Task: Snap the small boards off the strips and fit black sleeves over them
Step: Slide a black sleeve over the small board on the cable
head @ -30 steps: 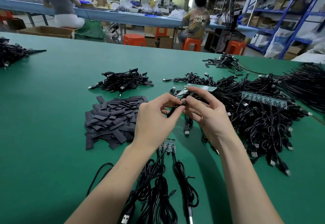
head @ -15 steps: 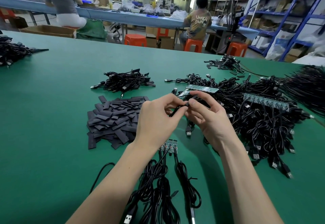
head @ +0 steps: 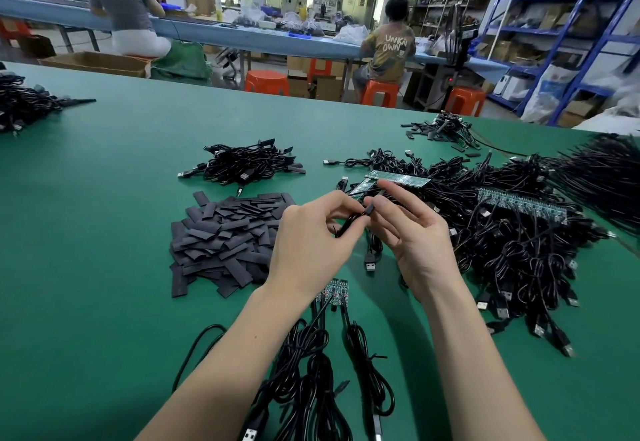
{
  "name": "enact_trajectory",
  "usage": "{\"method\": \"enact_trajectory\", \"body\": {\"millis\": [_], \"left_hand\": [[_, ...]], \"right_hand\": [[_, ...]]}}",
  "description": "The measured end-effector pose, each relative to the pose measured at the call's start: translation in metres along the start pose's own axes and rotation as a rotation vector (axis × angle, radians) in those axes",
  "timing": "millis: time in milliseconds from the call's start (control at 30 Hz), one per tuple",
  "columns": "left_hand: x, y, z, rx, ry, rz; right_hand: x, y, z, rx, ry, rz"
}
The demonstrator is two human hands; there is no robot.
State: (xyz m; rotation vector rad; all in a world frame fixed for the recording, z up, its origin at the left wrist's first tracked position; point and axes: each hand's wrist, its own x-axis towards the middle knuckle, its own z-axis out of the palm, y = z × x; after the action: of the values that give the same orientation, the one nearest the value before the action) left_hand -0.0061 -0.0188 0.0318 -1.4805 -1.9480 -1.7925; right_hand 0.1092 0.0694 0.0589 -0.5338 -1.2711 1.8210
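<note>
1. Mid-frame, the left hand [head: 311, 232] pinches a limp cable [head: 348, 224]; the right hand [head: 412, 232] pinches its sleeved end.
2. The sleeves [head: 225, 243], centre-left, look light and floppy; best held by the edges.

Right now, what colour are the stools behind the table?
Orange stools, clearest in the head view.

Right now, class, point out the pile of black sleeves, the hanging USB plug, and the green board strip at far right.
Pile of black sleeves [head: 228, 236], head view, middle of heap.
USB plug [head: 370, 264], head view, metal shell.
Green board strip [head: 523, 205], head view, strip's centre.
</note>
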Motion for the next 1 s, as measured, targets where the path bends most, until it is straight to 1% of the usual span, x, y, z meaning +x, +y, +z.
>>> {"method": "enact_trajectory", "body": {"millis": [200, 500, 633, 767, 867, 933, 1000], "left_hand": [[-0.001, 0.000, 0.000, -0.012, 0.000, -0.014], [-0.001, 0.000, 0.000, -0.036, -0.011, -0.020], [-0.001, -0.002, 0.000, -0.045, -0.033, -0.051], [0.000, -0.003, 0.000, -0.111, -0.129, -0.158], [0.000, -0.005, -0.004, -0.090, -0.281, -0.297], [0.000, -0.009, -0.005, -0.050, -0.395, -0.358], [-0.001, -0.012, -0.005, -0.092, -0.443, -0.408]], "right_hand": [[0.002, 0.001, -0.002, 0.050, 0.021, 0.019], [0.004, 0.003, -0.004, 0.086, 0.010, 0.019], [0.005, 0.006, -0.004, 0.001, -0.005, -0.035], [0.006, 0.007, -0.005, -0.118, 0.005, -0.145], [0.007, 0.006, -0.006, -0.081, 0.030, -0.158], [0.008, 0.005, -0.007, -0.042, 0.048, -0.151], [0.009, 0.005, -0.009, -0.012, 0.069, -0.141]]}}
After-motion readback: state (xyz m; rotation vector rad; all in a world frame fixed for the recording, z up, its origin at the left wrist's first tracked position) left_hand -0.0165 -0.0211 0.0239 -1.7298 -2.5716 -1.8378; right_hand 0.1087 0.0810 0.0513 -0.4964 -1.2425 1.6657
